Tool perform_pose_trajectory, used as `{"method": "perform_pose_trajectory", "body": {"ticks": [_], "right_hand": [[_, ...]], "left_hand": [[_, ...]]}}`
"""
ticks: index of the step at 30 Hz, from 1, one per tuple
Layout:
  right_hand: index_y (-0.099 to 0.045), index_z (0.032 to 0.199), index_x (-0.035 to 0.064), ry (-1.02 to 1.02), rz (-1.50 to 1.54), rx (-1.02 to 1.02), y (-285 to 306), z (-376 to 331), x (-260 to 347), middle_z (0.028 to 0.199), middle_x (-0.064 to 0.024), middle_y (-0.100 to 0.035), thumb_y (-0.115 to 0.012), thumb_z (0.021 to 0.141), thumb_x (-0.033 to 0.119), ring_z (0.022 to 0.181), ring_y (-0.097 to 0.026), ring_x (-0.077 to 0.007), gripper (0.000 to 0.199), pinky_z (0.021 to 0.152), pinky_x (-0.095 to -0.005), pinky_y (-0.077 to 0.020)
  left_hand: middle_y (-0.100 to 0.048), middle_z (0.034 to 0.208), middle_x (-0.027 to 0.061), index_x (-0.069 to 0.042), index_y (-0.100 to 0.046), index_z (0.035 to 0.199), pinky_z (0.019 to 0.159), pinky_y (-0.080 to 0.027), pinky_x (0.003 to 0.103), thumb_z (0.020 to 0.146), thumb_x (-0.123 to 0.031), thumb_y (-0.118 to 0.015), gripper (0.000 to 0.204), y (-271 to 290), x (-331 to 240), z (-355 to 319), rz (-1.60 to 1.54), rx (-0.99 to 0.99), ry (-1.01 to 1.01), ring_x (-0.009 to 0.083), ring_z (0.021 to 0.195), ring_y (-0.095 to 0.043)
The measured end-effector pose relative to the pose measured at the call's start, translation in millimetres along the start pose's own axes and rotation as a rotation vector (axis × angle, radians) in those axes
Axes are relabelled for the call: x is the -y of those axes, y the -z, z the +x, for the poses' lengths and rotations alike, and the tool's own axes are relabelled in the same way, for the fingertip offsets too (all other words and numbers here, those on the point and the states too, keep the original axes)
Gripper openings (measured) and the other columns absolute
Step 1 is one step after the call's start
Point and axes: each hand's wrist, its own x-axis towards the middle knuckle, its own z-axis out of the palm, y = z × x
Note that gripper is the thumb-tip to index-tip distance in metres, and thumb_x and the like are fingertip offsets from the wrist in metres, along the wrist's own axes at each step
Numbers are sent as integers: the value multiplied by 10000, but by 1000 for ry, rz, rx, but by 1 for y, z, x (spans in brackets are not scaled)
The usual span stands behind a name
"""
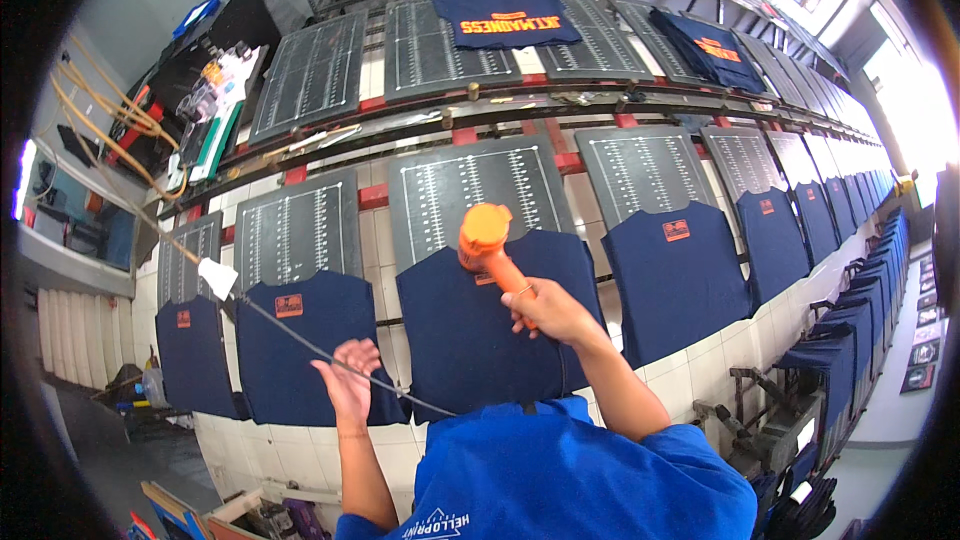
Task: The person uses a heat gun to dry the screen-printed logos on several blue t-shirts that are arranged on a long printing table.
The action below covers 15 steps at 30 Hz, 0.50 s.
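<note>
My right hand (552,310) grips the handle of an orange hair dryer (487,230). The dryer's head is over the upper part of a navy T-shirt (480,345), partly hiding a small orange print there. That shirt lies on a dark board (475,180) marked with white scales. To the left, my left hand (350,378) is open with fingers spread, in front of another navy shirt (285,345). A grey cord (290,328) slants across at the left hand; whether they touch, I cannot tell.
A white connector (217,278) hangs on the cord. More boards with navy shirts (680,280) run off to the right. Behind a metal rail (400,118) stands a second row, one board bearing a shirt with orange lettering (505,20). Shirts hang over a rack (835,350) at right.
</note>
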Motion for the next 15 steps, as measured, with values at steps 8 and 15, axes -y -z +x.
{"method": "perform_pose_trajectory", "body": {"ticks": [8, 15], "right_hand": [[-567, 999, 27, -38, -56, 71, 50, -51, -14, 786, -15, -583, -626, 946, 314, 658, -608, -101, 297, 511, -237, -472], [-567, 984, 9, -17, 48, -50, 188, -128, -63, 762, -17, -584, -623, 953, 269, 648, -605, -98, 268, 522, -228, -476]], "left_hand": [[-522, 1427, 126, 4, -517, 1376, 1045, -415, 374, 1023, -552, -332, 684, -98, 25, -44, 578, 732, 649, 255, 1271, -521], [-466, 1480, 137, -47, -385, 1491, 1102, -365, 393, 989, -595, -375, 743, -222, 123, -53, 536, 1066, 674, 273, 1350, -446]]}}
